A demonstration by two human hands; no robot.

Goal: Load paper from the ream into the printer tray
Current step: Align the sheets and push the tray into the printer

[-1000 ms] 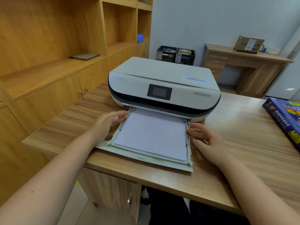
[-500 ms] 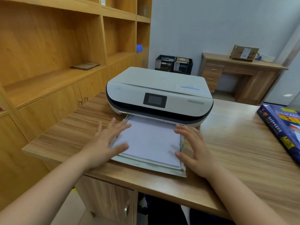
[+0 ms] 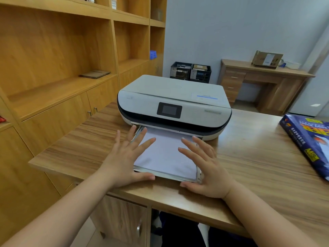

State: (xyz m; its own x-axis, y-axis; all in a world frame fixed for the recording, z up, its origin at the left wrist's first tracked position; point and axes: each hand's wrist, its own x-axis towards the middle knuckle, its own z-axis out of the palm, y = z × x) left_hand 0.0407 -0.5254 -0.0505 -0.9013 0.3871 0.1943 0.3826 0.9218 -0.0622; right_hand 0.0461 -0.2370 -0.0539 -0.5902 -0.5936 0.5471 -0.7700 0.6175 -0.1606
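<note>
Left hand (image 3: 122, 161) and right hand (image 3: 210, 168), both spread open, flanking white paper-filled pull-out tray (image 3: 165, 175) at frame centre; best pushed evenly, square into grey-white printer (image 3: 174, 106).

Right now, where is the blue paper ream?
In the head view, the blue wrapped paper ream lies on the wooden desk at the far right edge, right of the white printer and beyond the right hand.

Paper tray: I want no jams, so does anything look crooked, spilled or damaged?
Nothing stands out. The paper lies flat and square in the tray, which is partly slid into the printer. The left hand and right hand are open at its front corners.
</note>
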